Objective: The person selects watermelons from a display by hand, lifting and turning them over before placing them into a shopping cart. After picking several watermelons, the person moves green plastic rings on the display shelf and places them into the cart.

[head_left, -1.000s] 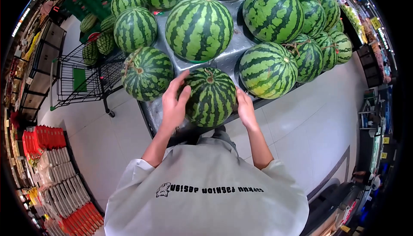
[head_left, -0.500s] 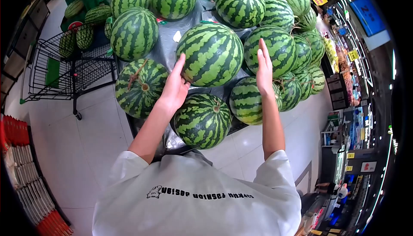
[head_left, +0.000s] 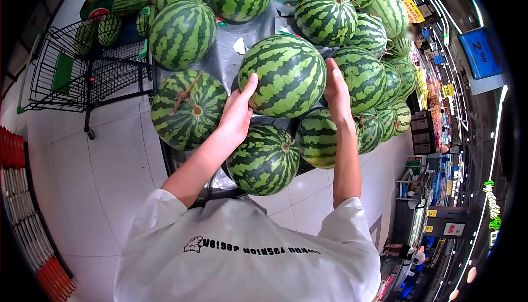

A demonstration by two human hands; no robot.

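Framing a large watermelon (head_left: 282,76) on the metal tabletop (head_left: 221,54), a person's open right hand (head_left: 339,97) has closed in beside it, opposite the loosely cupped left hand (head_left: 236,118) touching its lower flank.

A bare strip of table (head_left: 226,51) is running between the left-edge melons (head_left: 182,33) and the large middle melon (head_left: 282,75); clustered melons (head_left: 360,79) are blocking the right edge

The light shirt with black print (head_left: 247,258) reads "fashion design", upside down, the blue rectangular price screen (head_left: 480,52) shows a large "2" with smaller digits, and the glowing green wall sign (head_left: 491,200) reads "Vegetable".
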